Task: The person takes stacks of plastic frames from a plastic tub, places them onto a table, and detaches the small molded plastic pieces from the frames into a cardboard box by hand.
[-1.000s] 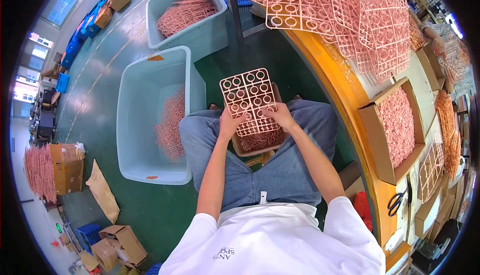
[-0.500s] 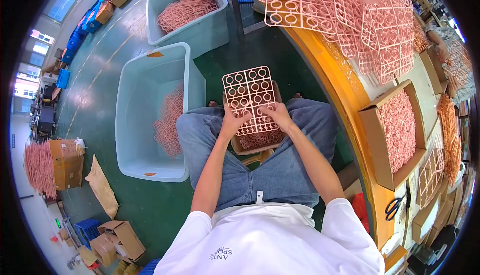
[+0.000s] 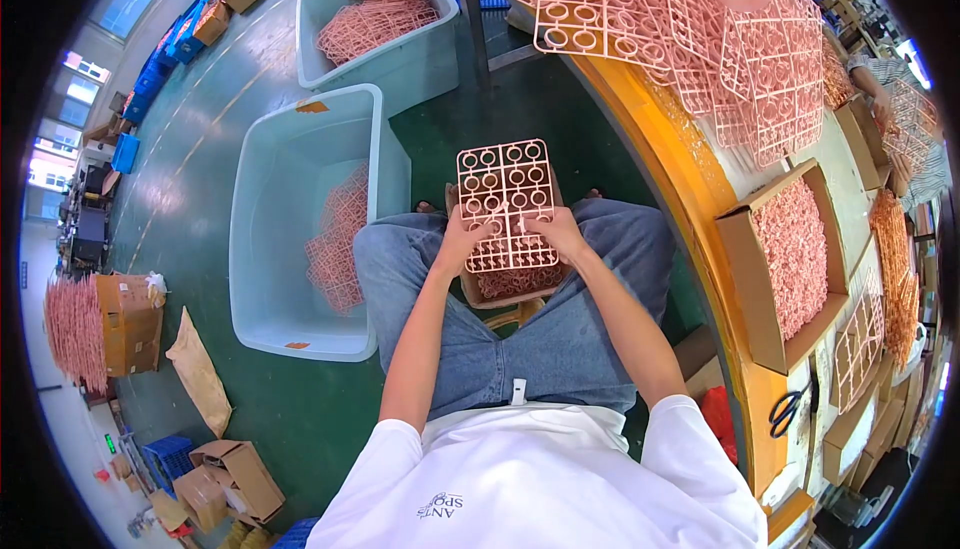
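Between my knees I hold a pink plastic sprue frame with rows of rings on it. My left hand grips its left side, the thumb lying over the front. On the right side my right hand has hold of it in the same way, thumb over the rings. Beneath the frame, a cardboard box sits between my legs with loose pink pieces inside. The fingers behind the frame are hidden.
Left of my knee stands a blue tub with some sprue frames; a second tub behind it holds more. The yellow-edged table on my right bears piled frames, a box of pink pieces and scissors. Another person works beyond.
The sprue frame has shifted slightly right and down, and it stands straighter than before. Both hands have kept their hold on it.
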